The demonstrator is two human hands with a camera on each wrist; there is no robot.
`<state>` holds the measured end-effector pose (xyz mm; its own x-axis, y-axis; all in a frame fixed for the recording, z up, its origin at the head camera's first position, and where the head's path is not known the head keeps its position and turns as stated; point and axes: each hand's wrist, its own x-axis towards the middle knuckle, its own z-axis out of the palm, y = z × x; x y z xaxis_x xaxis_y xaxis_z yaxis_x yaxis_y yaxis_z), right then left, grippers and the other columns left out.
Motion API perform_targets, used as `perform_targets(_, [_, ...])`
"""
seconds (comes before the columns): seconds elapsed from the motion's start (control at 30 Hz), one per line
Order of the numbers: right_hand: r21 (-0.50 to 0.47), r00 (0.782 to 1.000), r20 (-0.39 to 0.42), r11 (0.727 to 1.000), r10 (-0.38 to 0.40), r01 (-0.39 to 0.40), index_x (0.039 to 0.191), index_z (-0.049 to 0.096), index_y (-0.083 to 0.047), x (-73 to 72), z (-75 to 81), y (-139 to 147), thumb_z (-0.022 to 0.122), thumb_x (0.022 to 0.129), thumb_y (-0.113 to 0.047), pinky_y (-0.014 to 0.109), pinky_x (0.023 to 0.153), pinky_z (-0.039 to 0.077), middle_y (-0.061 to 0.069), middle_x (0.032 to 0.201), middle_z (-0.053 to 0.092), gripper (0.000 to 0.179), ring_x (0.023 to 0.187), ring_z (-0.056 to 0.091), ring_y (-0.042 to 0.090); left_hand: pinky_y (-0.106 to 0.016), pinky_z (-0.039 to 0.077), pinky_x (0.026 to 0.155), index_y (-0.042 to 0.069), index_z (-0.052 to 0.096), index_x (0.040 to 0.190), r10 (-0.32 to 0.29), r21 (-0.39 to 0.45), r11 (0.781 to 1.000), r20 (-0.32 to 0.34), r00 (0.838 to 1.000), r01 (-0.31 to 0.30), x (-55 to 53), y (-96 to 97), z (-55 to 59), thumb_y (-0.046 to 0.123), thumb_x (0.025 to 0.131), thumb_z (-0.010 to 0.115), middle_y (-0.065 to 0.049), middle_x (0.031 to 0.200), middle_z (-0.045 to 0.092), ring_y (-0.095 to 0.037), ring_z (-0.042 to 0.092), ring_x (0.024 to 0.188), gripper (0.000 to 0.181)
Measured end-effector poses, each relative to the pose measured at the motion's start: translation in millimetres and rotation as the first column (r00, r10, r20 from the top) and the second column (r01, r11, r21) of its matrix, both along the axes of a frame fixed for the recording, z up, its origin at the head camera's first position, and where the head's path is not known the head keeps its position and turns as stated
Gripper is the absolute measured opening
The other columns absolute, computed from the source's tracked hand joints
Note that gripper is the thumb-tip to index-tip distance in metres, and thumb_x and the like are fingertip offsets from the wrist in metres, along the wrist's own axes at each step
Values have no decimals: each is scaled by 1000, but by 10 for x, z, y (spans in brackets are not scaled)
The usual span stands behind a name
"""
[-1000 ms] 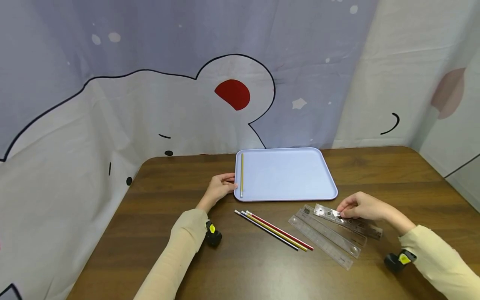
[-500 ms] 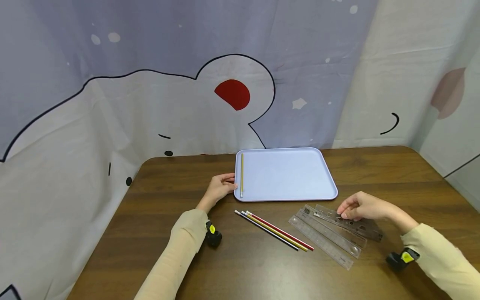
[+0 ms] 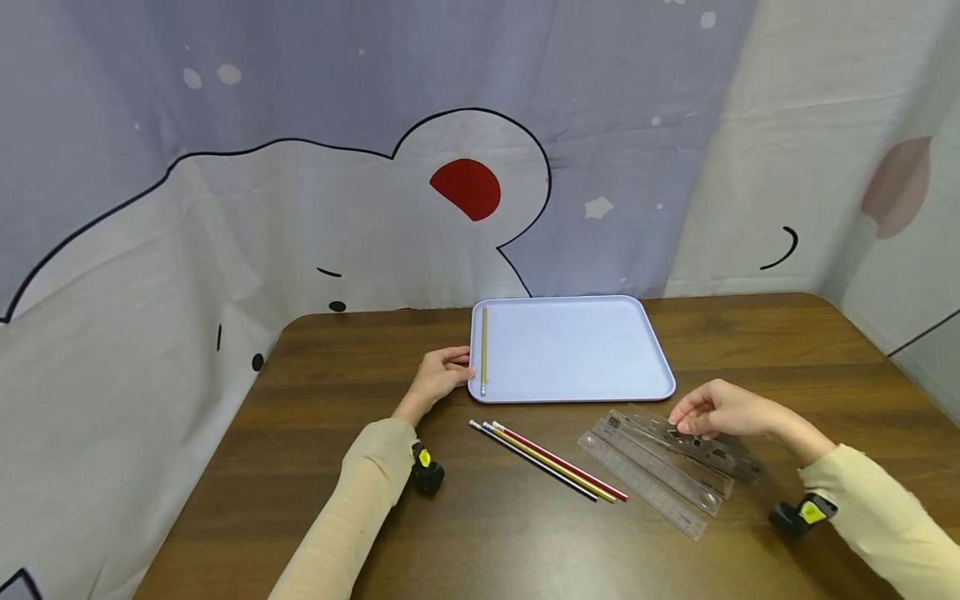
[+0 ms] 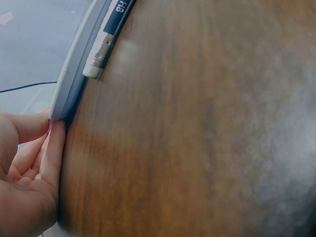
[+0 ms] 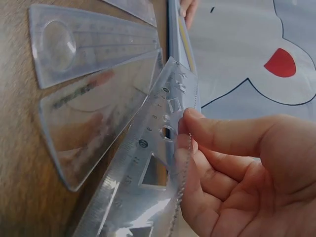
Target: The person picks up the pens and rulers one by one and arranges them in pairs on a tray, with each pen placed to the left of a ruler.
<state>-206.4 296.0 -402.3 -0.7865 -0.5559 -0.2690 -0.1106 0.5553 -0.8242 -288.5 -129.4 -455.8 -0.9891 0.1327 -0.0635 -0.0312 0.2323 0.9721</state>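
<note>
At the far left a patterned cloth (image 3: pixel 112 400) hung behind the brown wooden bench (image 3: pixel 360 350). The person's left sleeve (image 3: pixel 345 508) reached in from below, with a small black wrist camera (image 3: pixel 427 472) at its cuff. The left hand (image 3: pixel 437 377) pinched the left rim of the pale tray (image 3: pixel 577 350) between thumb and fingers. The tray lay flat near the back of the bench, and just inside its left wall a mustard pencil (image 3: pixel 484 350) lay lengthwise, eraser toward the person.

In front of the tray three more pencils lay slanting side by side on the bench, erasers toward the left hand: a dark pencil (image 3: pixel 535 462), then a yellow pencil (image 3: pixel 570 475), then a red pencil (image 3: pixel 561 462). Next came three clear rulers (image 3: pixel 641 485), fanned out and overlapping toward their tray-side ends.

Rightmost of the clear pieces was a stencil ruler (image 3: pixel 716 452) with cut-out shapes, its right end blurred. The right hand (image 3: pixel 723 408) pinched it by its long edge between thumb and fingers, near the tray's front right corner; in the right wrist view it slanted across the nearest clear ruler. The right sleeve (image 3: pixel 885 517) closed the row.
</note>
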Motion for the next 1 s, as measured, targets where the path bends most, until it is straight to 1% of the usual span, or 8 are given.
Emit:
perform_targets(0.2, [3,999,-33,1000,-5,6,102,63,15,5,53,-49,61,90,-4,19,56,49,6,82,67,23,67,55,1,-30,59,81,-7,52,132,8,3,1000,4,1000,-8,12,3,8,-7,86,64,-27,124,58,-13,62,88,48])
perform_targets(0.4, [10,999,-47,1000,-19,19,102,62,15,-10,76,-91,60,89,-4,19,56,49,8,83,67,23,66,54,1,-32,59,82,-7,53,132,13,10,1000,6,1000,-13,4,13,5,-7,85,64,-26,123,59,-14,62,88,48])
perform_targets(0.7, [-9,998,-20,998,-63,62,103,60,19,-60,60,-146,61,89,-3,18,56,47,7,83,67,26,66,54,0,-33,58,84,-6,53,132,10,12,1000,11,1000,-11,6,21,17,-6,85,65,-26,124,58,-14,63,89,48])
perform_targets(0.87, [15,996,-24,996,-91,92,105,60,17,-81,70,-188,62,88,-5,20,58,50,10,86,69,27,69,55,0,-32,59,83,-6,52,133,7,18,1000,10,1000,-7,3,17,19,-7,85,64,-26,125,58,-12,63,87,49])
perform_targets(1.0, [30,994,-11,994,-109,109,105,60,17,-96,77,-231,62,88,-5,20,59,51,8,86,69,28,69,56,0,-31,59,82,-6,52,133,4,15,1000,11,1000,-5,4,10,20,-7,86,64,-26,125,58,-12,63,86,49])
